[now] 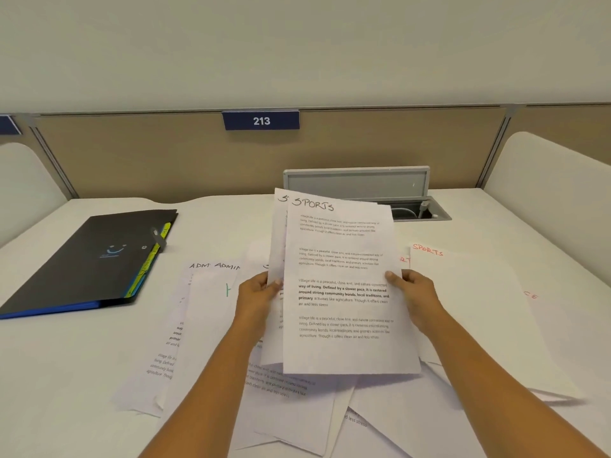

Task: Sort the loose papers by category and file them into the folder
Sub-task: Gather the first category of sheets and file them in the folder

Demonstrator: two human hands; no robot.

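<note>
I hold up two printed sheets above the desk. The front one, headed SPORTS in black handwriting (340, 279), is pinched at its right edge by my right hand (413, 292). My left hand (256, 297) grips the left edge of the sheet behind it (277, 233), which sticks out to the left. Beneath them loose papers lie spread on the white desk: two headed ADMIN (205, 312) on the left, one with SPORTS in red (469, 305) on the right. A black folder with coloured tabs (89, 259) lies closed at the far left.
A grey cable hatch (360, 183) stands open at the back of the desk, behind the held sheets. A beige partition carries a blue sign reading 213 (261, 121). White side panels (555, 180) bound the desk left and right.
</note>
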